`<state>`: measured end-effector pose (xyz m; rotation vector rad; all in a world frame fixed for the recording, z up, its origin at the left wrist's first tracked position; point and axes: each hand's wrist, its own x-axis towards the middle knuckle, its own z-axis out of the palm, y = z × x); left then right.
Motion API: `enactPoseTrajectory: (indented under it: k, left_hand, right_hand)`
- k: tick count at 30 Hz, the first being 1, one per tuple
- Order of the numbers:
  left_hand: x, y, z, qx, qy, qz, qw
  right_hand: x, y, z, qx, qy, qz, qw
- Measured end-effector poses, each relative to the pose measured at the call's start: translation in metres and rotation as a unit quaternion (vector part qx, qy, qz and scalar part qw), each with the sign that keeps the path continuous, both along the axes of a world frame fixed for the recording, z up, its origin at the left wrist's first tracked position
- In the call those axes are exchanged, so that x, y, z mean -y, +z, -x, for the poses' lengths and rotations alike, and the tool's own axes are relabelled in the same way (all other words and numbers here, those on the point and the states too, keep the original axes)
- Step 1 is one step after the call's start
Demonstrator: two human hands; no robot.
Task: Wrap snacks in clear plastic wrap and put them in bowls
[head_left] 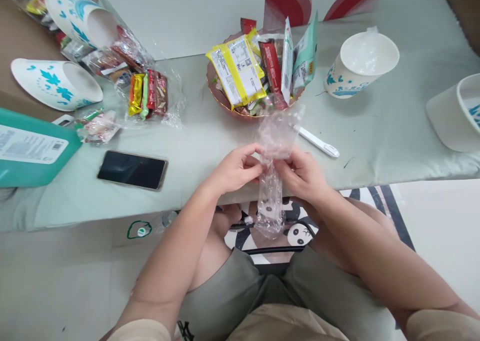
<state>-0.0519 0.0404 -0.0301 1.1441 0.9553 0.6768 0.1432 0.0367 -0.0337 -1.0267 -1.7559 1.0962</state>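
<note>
A crumpled clear plastic bag [270, 193] hangs between my hands over the table's front edge, its upper part spread near the bowl. My left hand [240, 170] pinches its left side with thumb and fingers. On the right side, my right hand [302, 173] is closed on the same plastic. Just beyond lies a white pen-like tool [318, 142], partly covered by the plastic at its far end. A pink bowl [225, 106] behind my hands holds several wrapped snacks, among them a yellow and white packet [239, 71].
A black phone [132, 169] lies to the left, near a green container [33, 148] and bagged snacks [148, 95]. Paper cups [56, 85] lie tipped at the left; another cup [348, 73] stands right of the bowl. A white container [446, 113] is at the far right.
</note>
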Motion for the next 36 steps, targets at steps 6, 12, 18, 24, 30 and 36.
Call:
enactPoseTrajectory:
  k: [6,12,18,24,30,36]
  left_hand:
    - [-0.006,0.003,0.000,0.002,0.039,-0.064,0.997]
    - [-0.004,-0.001,-0.002,0.071,0.078,-0.014,0.994]
    - [-0.005,-0.007,-0.008,0.013,0.030,0.007,0.999]
    - [-0.006,0.000,-0.005,-0.010,0.053,-0.108,0.993]
    - [-0.003,0.002,-0.005,0.042,-0.011,-0.021,0.999]
    - [-0.007,0.004,-0.003,0.049,0.074,0.021,0.996]
  right_hand:
    - [-0.005,0.001,-0.007,-0.007,0.090,-0.087,0.992]
    - [-0.004,0.001,-0.006,0.051,0.026,-0.092,0.994]
    - [-0.004,-0.003,-0.002,-0.007,-0.060,0.014,0.998]
    - [-0.006,0.005,-0.006,0.019,0.023,0.132,0.991]
    - [-0.005,0.003,-0.006,0.042,-0.013,0.074,0.996]
    - [-0.008,0.008,-0.010,0.014,0.048,0.045,0.998]
